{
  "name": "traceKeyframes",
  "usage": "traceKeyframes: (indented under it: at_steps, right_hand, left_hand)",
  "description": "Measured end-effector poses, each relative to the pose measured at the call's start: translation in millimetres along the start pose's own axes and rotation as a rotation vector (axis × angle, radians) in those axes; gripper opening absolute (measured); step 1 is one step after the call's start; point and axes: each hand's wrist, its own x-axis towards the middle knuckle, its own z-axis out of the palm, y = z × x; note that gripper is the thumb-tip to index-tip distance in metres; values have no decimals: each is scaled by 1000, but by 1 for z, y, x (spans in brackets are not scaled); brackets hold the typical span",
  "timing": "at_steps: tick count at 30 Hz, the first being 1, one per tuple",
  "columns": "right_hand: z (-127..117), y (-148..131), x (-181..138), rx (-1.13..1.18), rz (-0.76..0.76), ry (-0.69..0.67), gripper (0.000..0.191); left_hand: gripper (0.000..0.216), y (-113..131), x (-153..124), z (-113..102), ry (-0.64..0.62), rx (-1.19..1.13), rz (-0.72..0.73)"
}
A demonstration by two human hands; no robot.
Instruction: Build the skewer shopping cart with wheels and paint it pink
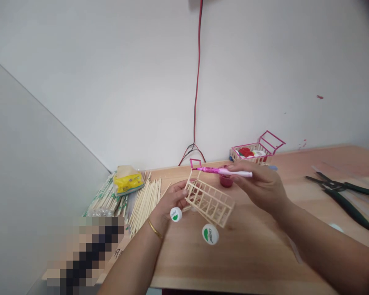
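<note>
My left hand [176, 197] grips a small cart made of thin wooden sticks [210, 201] at its handle end, tilted above the table. White bottle caps [210, 234] with green marks serve as its wheels. The cart's handle is pink at the top and bare wood lower down. In my right hand [258, 184] is a white-handled paintbrush [226, 171], its front part smeared pink. The brush tip is at the handle, close to where pink meets bare wood. Behind the brush stands a small pot of dark pink paint [226, 180], partly hidden.
A second cart [252, 152] with pink edges, holding red and white items, stands by the wall. Green-handled pliers [341, 188] lie at right. Loose sticks [146, 200], packaged sticks [104, 196] and a yellow packet [128, 181] are at left. A red-black cable [197, 82] hangs down the wall.
</note>
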Motion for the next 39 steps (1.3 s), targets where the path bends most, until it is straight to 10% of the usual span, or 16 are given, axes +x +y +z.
traceKeyframes:
  at_steps: [39]
  right_hand:
    - [-2,0,1,-54,-138,-90,14]
  left_hand:
    - [50,1,-7,10,-47,-42,-29]
